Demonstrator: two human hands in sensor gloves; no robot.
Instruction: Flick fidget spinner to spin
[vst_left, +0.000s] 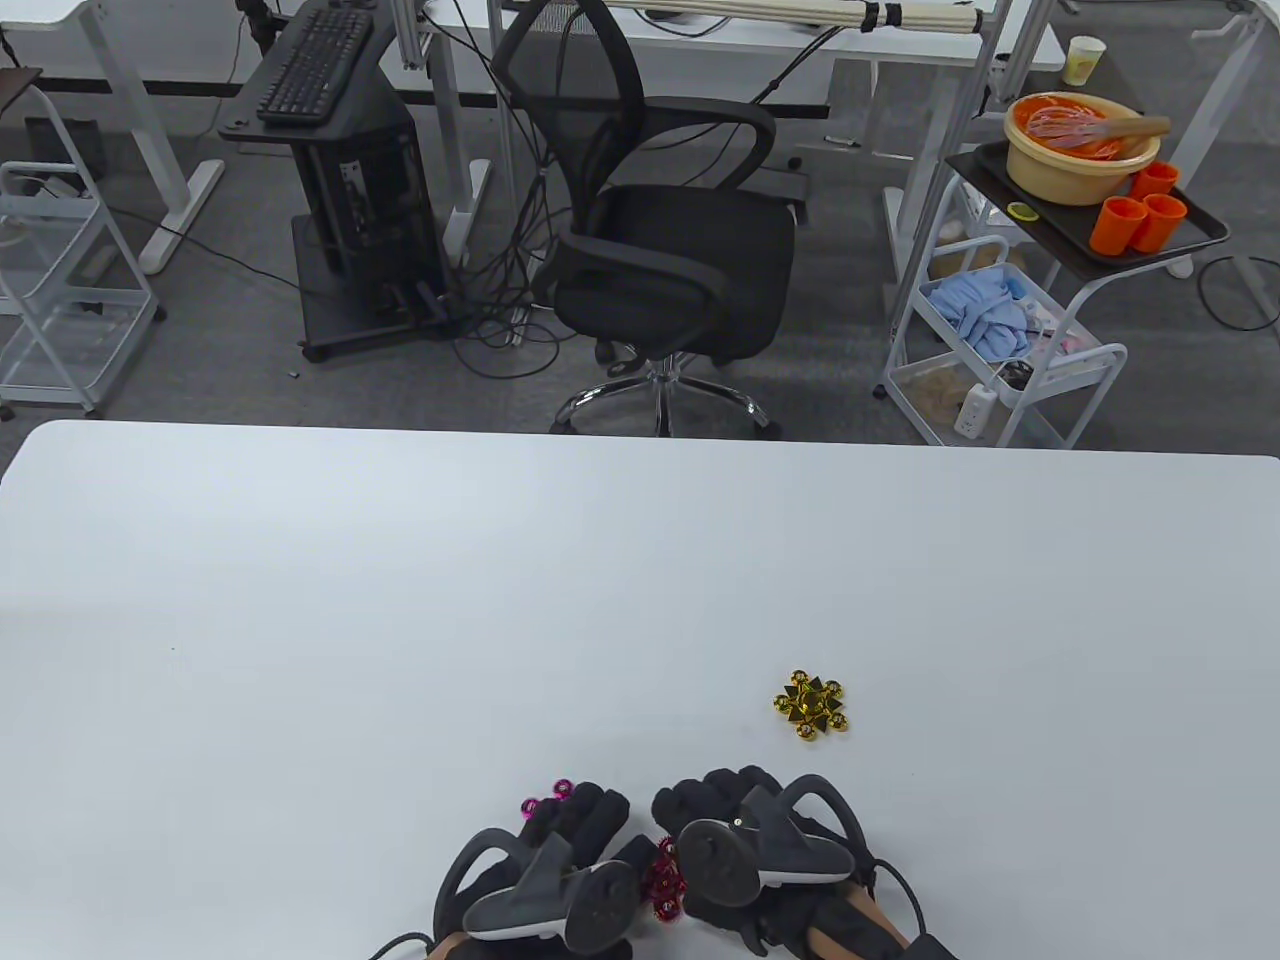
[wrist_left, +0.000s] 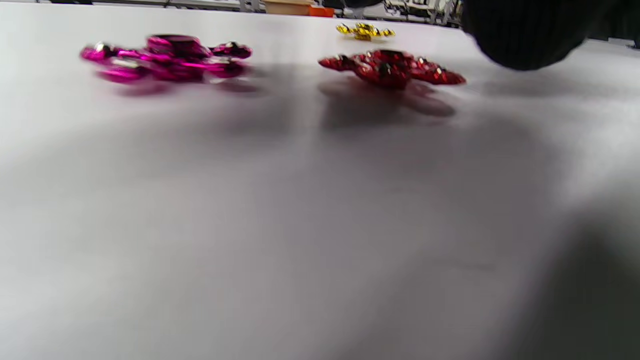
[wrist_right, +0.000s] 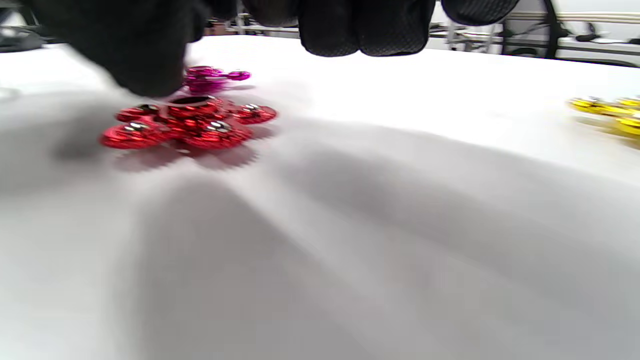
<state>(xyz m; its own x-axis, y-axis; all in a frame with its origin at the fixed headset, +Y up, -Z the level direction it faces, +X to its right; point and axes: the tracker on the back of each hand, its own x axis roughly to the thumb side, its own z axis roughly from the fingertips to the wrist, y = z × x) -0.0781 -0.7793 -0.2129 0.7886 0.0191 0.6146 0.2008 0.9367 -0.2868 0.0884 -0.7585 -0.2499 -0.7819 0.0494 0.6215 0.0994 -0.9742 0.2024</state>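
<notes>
Three fidget spinners lie flat on the white table (vst_left: 400, 600). The gold spinner (vst_left: 810, 703) lies apart, to the right and beyond my hands. The red spinner (vst_left: 664, 880) lies between my two hands. The magenta spinner (vst_left: 545, 798) peeks out at the left of my left hand's fingers. My left hand (vst_left: 590, 808) hovers low with its fingers curled down and holds nothing. My right hand (vst_left: 705, 795) is just right of the red spinner (wrist_right: 190, 122) and holds nothing. Its thumb (wrist_right: 125, 55) hangs close over that spinner's far left edge. I cannot tell whether they touch.
Beyond the table's far edge stand a black office chair (vst_left: 670, 240), a computer stand with a keyboard (vst_left: 340, 150) and a white cart (vst_left: 1020, 330) with a bowl and orange cups. The table's near edge is right below my hands.
</notes>
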